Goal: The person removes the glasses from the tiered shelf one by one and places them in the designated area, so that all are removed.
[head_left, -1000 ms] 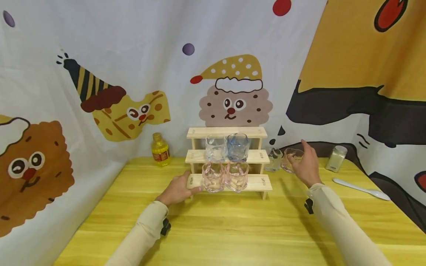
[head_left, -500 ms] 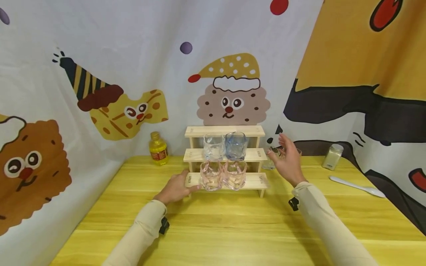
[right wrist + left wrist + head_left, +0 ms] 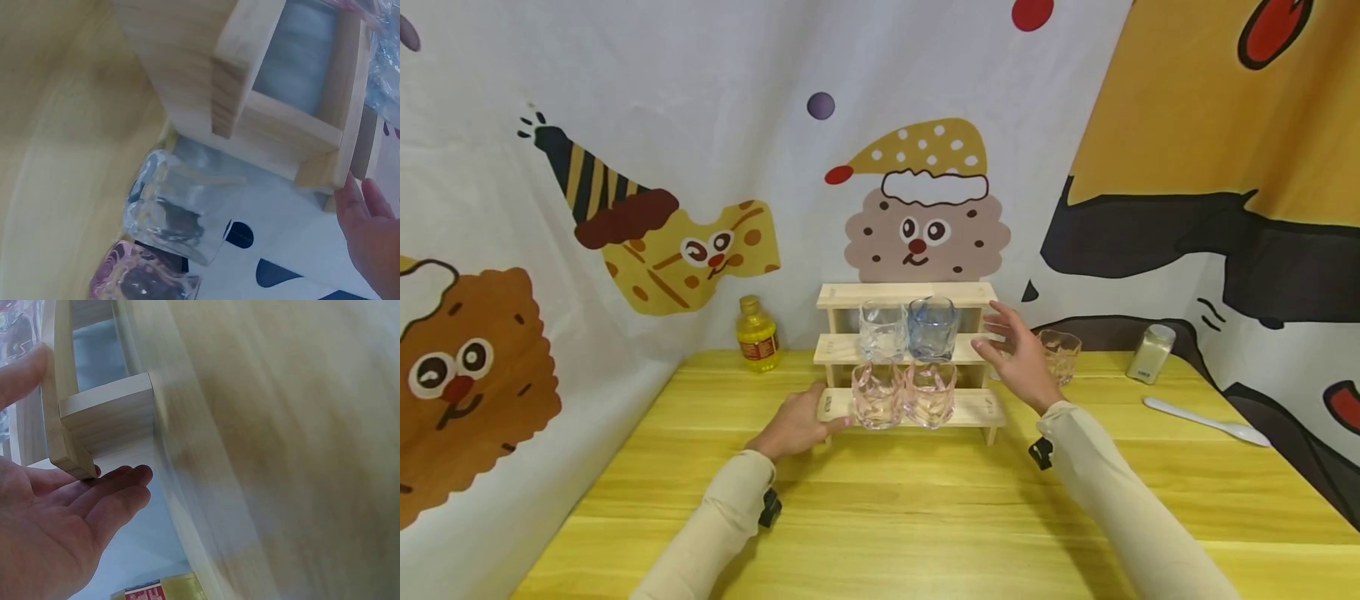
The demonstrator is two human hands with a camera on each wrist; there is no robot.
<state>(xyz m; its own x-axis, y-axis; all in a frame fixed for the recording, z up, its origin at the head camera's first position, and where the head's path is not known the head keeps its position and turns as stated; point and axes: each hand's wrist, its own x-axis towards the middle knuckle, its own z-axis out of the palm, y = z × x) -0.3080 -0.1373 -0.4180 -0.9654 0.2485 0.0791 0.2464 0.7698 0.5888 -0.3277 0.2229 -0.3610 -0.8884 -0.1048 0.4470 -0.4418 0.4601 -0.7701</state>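
A three-step wooden display stand (image 3: 979, 408) stands on the table. My left hand (image 3: 796, 425) grips the left end of its bottom step, thumb on top and fingers around the end, as the left wrist view shows. On the bottom step are two pink glasses (image 3: 878, 398). The middle step bears a clear glass (image 3: 882, 332) and a blue glass (image 3: 932, 329). My right hand (image 3: 1021, 358) is beside the stand's right side with relaxed fingers; in the right wrist view its fingertips (image 3: 351, 194) appear to touch a step's end.
Right of the stand are another clear glass (image 3: 187, 206), mostly hidden behind my hand in the head view, and a pink glass (image 3: 1060, 354). Farther right stand a small jar (image 3: 1151, 354) and a white spoon (image 3: 1206, 421). A yellow bottle (image 3: 757, 335) is at the left.
My right hand has moved left, from beside the loose pink glass to the stand's right end. The left hand keeps its hold on the bottom step.
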